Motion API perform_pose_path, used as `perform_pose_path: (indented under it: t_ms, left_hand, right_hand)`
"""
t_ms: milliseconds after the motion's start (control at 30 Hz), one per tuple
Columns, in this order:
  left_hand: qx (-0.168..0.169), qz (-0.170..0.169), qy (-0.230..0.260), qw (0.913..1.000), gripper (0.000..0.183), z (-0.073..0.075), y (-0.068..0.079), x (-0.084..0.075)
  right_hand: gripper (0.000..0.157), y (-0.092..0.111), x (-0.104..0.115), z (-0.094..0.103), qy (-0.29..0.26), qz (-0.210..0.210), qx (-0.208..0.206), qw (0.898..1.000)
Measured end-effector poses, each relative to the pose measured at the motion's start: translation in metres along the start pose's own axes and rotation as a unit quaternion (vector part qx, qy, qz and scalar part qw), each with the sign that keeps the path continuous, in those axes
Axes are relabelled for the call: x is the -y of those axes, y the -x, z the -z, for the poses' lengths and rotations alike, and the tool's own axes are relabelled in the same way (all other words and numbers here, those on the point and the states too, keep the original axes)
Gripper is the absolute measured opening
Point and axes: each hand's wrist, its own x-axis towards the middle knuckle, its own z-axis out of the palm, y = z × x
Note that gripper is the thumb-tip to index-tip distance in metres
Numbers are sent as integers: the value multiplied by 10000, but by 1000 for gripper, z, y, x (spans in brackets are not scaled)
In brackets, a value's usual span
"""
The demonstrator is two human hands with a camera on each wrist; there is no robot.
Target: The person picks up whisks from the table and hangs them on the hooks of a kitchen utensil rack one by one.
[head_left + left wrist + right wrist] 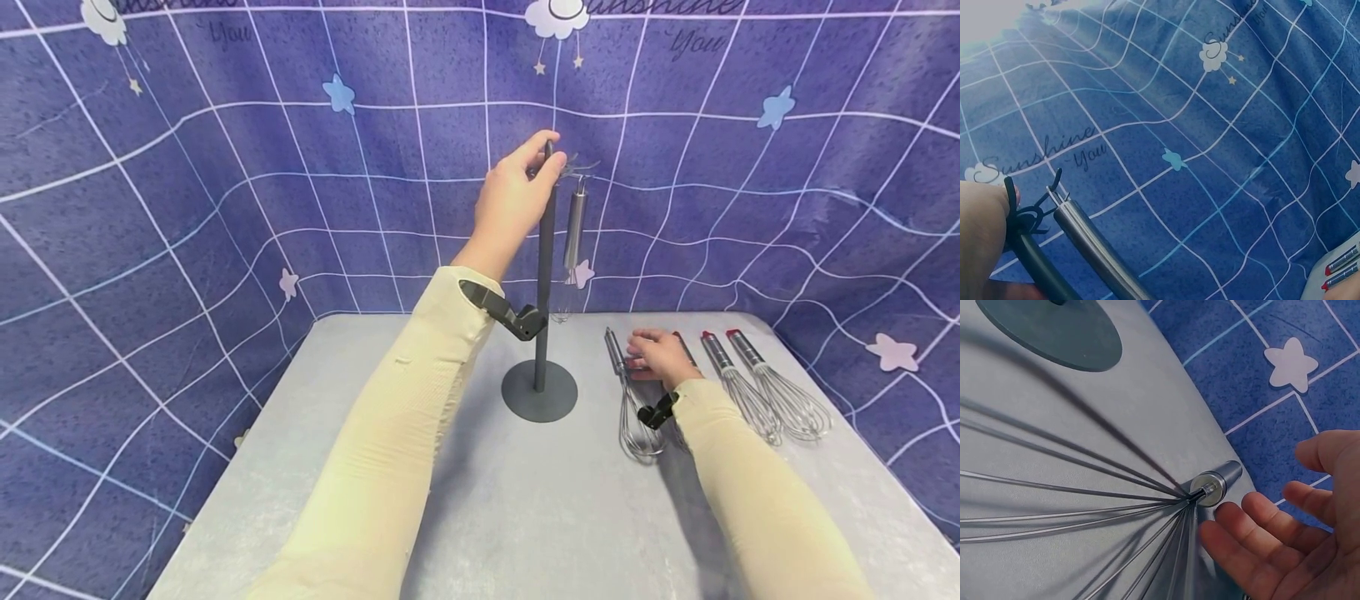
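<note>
Whisk (621,369) just left of my right hand (664,357) lies on the desk (495,517), long axis slanting away from me, handle toward the far edge; those fingers (1260,536) hang loose, holding nothing, while my left hand (512,198) grips the stand (547,250).

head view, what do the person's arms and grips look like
The left sleeve and right sleeve are long and pale yellow, reaching the wrists. At the cuffs sit a black left wrist mount and a black right wrist mount. The left grip and right grip are bare hands, without gloves.
</note>
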Motion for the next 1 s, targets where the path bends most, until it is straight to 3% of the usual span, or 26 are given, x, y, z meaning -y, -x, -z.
perform_pose_path:
  t_ms: [1000]
  left_hand:
    - [7, 41, -48, 10000, 36, -1, -1, 1]
  right_hand:
    - [59, -9, -5, -6, 364, -459, 251, 9980]
